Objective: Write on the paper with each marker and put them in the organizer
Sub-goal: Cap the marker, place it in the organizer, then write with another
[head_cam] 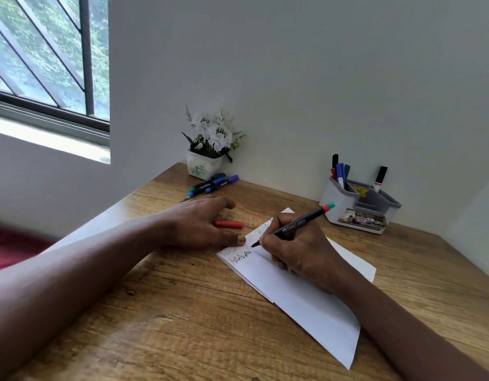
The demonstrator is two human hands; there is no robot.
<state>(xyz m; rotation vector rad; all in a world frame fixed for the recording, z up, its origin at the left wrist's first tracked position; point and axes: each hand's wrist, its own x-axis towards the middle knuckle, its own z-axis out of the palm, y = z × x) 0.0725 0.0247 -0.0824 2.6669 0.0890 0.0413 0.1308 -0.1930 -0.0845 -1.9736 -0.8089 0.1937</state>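
Nearest me the wooden bench (183, 312) ran bare and grainy, and the white paper (301, 295) lay slantwise across it, one corner toward me and the other toward the wall. My right hand (295, 254) rested on the sheet, its fingers pinching a black marker (301, 224) low on the barrel, with the tip touching the paper just beside a row of dark zigzags at its left edge. My left hand (202, 224) lay spread on the bench, palm down, one fingertip pressing the sheet's edge to steady it. A red cap (229, 224) lay just beyond those fingers, touching nothing else that I could see.

I judged I was in the middle of the writing step with this marker. The next move would call for lifting the tip, picking up the cap, closing the marker and carrying it to the organizer (358, 207), which stood to the far right, near the sheet's far corner. Stored markers (340, 171) stood upright in its left compartment and one more in a far compartment. A few loose markers (213, 184) lay capped on the far left, so I took the task to be well along but not finished.

Behind them stood a white pot (203, 167) of pale flowers against the plain wall (292, 78), and a barred window (45, 64) showed green on the left.
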